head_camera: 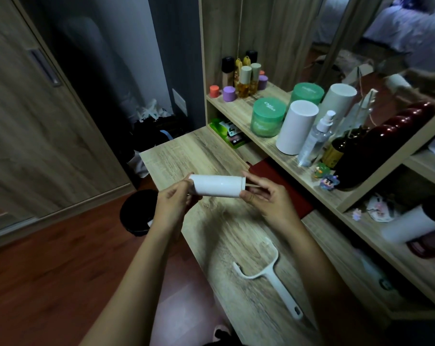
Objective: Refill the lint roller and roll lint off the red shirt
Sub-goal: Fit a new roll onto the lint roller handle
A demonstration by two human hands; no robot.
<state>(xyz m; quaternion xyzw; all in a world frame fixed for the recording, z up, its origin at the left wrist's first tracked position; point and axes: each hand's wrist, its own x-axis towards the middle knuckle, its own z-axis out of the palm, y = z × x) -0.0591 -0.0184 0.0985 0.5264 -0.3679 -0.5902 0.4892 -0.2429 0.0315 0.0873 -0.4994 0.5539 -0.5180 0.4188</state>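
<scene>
A white lint roll is held level above the wooden table, between both hands. My left hand grips its left end. My right hand pinches the right end, where a thin tan strip sticks out between the fingers. The white lint roller handle, a forked frame with no roll on it, lies flat on the table nearer to me. A folded red shirt lies on the table behind my right hand, partly under the shelf.
A shelf unit on the right carries green jars, white cylinders, a spray bottle, small bottles and figurines. A black bin stands on the floor left of the table. A wardrobe door fills the left side.
</scene>
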